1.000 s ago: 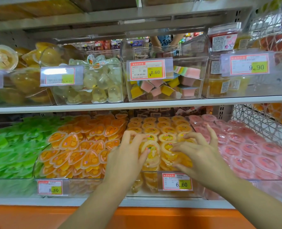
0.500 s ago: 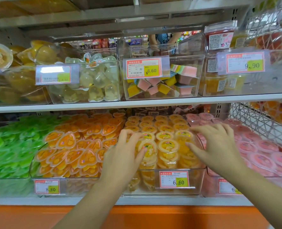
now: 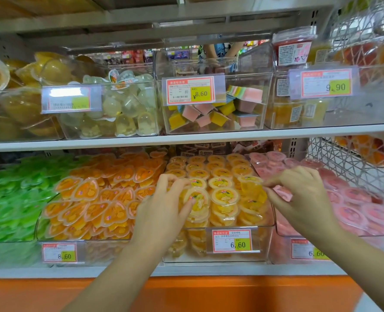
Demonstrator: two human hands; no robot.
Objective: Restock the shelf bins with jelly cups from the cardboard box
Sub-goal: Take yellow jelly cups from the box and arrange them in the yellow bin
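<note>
The clear bin (image 3: 268, 242) on the lower shelf holds rows of round yellow jelly cups (image 3: 224, 195). My left hand (image 3: 164, 208) curls over the bin's front-left stack, thumb on the lid of a yellow cup (image 3: 198, 200). My right hand (image 3: 305, 199) is at the bin's right edge, pinching a pink jelly cup (image 3: 281, 192). Its fingertips are next to a tilted yellow cup (image 3: 251, 188). The cardboard box is out of view.
Pink round cups (image 3: 366, 215) fill the bin to the right, orange heart-shaped cups (image 3: 92, 203) and green cups (image 3: 11, 199) the bins to the left. The upper shelf (image 3: 186, 138) hangs close above with more clear bins. A wire basket (image 3: 348, 163) stands at far right.
My right hand went right over the pink bin, then came back left to the yellow bin's edge, now pinching a pink cup. My left hand stayed on the front yellow stack.
</note>
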